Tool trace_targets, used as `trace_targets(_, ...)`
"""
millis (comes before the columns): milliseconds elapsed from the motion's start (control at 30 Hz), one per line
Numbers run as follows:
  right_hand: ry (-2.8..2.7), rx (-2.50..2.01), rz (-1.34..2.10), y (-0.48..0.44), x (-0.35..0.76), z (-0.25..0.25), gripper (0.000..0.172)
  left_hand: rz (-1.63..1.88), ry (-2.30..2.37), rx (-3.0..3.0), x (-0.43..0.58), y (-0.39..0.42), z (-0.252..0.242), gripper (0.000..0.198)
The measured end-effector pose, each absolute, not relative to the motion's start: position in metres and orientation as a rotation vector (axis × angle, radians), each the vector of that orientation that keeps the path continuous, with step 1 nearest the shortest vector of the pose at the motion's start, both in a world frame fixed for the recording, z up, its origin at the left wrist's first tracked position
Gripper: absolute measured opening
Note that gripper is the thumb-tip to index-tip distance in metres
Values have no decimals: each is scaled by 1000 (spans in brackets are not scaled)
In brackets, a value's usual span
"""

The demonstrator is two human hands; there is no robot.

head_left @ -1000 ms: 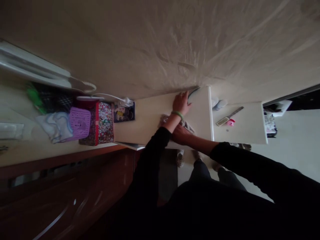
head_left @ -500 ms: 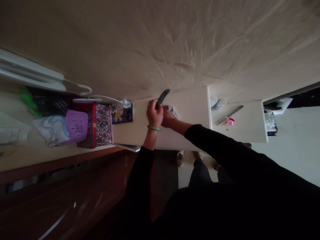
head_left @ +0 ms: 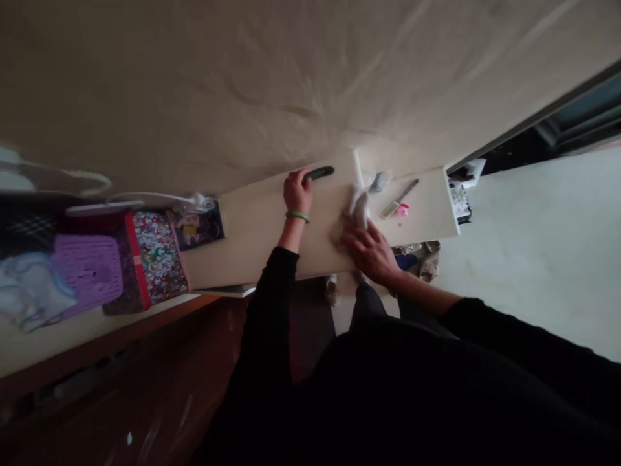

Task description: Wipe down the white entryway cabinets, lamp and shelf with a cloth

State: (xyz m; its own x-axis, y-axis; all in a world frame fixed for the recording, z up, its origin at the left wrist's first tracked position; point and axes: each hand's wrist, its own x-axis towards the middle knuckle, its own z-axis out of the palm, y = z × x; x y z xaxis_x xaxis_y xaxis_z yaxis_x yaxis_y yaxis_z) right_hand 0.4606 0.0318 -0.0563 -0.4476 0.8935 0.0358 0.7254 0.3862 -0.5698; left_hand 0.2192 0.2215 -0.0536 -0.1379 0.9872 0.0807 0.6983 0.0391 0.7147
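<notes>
"Two in use: left hand (head_left: 297, 192) clamped on dark object (head_left: 319, 173); right hand (head_left: 373, 254) on cloth (head_left: 359, 208), grip unclear. Cloth at counter (head_left: 257, 226) rim (head_left: 358, 166). Risk?"

"Cloth may snag there; swept too far, it could knock the brush (head_left: 398, 199) off."
</notes>
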Motion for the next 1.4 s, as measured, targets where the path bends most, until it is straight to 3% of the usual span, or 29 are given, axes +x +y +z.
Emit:
trace_targets(200,-2201,-1288,872,-49,524,-86,39,878,1950,1610,240,246,-51,32)
trace_targets(433,-1529,-1808,1204,-114,616,-176,30,812,2216,1506,261,252,-33,32)
trace_targets(600,-1373,-2017,1268,-118,693,-209,34,1236,2083,1594,324,178,-13,15)
trace_targets(700,-1357,-2083,1295,-97,729,-227,38,1191,1934,1672,407,98,-20,19)
trace_targets(833,-1439,-2051,1304,-45,760,-259,44,903,1562,1591,518,23,-82,27)
trace_targets(933,-1693,-1966,1251,4,774,-287,46,730,1618,1499,559,12,-152,35)
trace_targets(1100,-1939,-1932,1174,65,780,-349,49,369,1864,1556,565,44,-248,39)
trace_targets(1267,-2077,-1980,977,76,774,-412,69,159,1852,1729,562,99,-314,42)
trace_targets(1400,-2101,-1923,829,66,773,-439,71,74,1778,1890,570,135,-358,43)
